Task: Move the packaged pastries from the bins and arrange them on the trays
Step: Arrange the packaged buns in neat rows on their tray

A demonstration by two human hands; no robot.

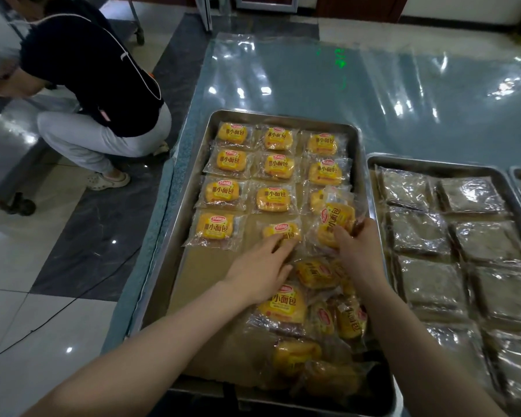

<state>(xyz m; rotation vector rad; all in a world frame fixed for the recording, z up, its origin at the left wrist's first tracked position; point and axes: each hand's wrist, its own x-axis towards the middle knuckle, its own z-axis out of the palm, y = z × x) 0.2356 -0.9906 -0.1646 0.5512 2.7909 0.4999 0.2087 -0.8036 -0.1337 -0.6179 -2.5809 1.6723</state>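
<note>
Tabletop: glossy clear plastic sheeting over a blue-green tabletop (283, 79) carries the trays.
Main tray: a long stainless-steel tray (283, 118) lined with brown paper lies lengthwise away from me.
Neighbours: a second steel tray (433, 164) of silvery-wrapped brown slabs sits just beside it on my right; a crouching person (94, 85) is on the tiled floor, well apart to my left.
Rows: yellow pastries in clear wrappers (278, 164) lie in three columns, print reading left to right. Three rows are full, and the fourth has its left slot filled.
Left grip: my left grip (262, 267) has fairly straight fingers pressing flat on the middle-slot pastry (280, 230) of the fourth row, which sits square with its neighbours.
Right grip: my right grip (358, 245) has fingers curled round the near and right edges of a tilted pastry (336, 219), pinching it.
Key relation: the tilted pastry's print runs up and down, about a quarter turn off the rows, and its far end overlaps the third-row pack beyond it. The open right-hand slot lies just nearer me, beside the middle-slot pastry and under my right grip, so that grip is the closer one.
Loose pile: a jumbled heap of yellow pastries (313, 311) fills the tray's near right part, below both wrists.
Judgement: placing it likely calls for turning the pack square and drawing it toward me, clear of the overlap.
</note>
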